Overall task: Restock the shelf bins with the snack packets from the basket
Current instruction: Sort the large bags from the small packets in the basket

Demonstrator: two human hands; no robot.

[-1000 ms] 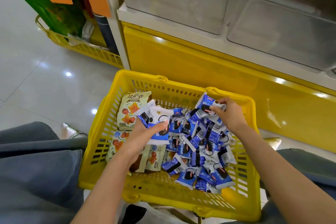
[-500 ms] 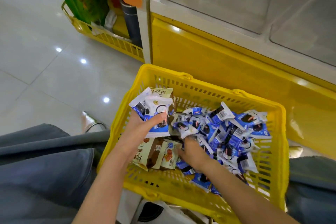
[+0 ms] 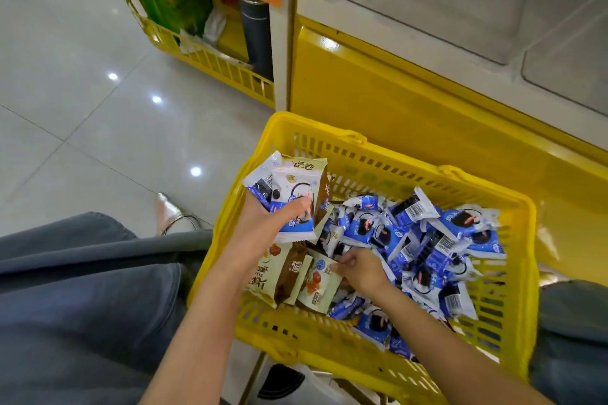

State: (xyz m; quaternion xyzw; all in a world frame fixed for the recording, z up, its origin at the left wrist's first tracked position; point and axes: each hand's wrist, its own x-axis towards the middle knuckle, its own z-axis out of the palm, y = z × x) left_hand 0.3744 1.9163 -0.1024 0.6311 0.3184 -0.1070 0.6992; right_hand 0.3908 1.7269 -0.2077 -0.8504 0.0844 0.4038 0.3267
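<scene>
Gathering stage, early. Left hand (image 3: pixel 263 227) grips bundle of blue-white packets (image 3: pixel 292 200) over basket (image 3: pixel 329 138), left side. Right hand (image 3: pixel 358 270) pinches cream packet (image 3: pixel 320 286) inside basket. Snack packets (image 3: pixel 427 240) mostly heaped in basket. Shelf bins (image 3: pixel 427 0), far right: no packets seen inside.

Right hand (image 3: pixel 360 270) has left the far corner of the yellow basket (image 3: pixel 312 335), crossed the pile and now pinches a cream snack packet (image 3: pixel 317 286). Left hand (image 3: pixel 263 227) has lifted its blue-and-white packets (image 3: pixel 292 204) toward the left rim.
</scene>
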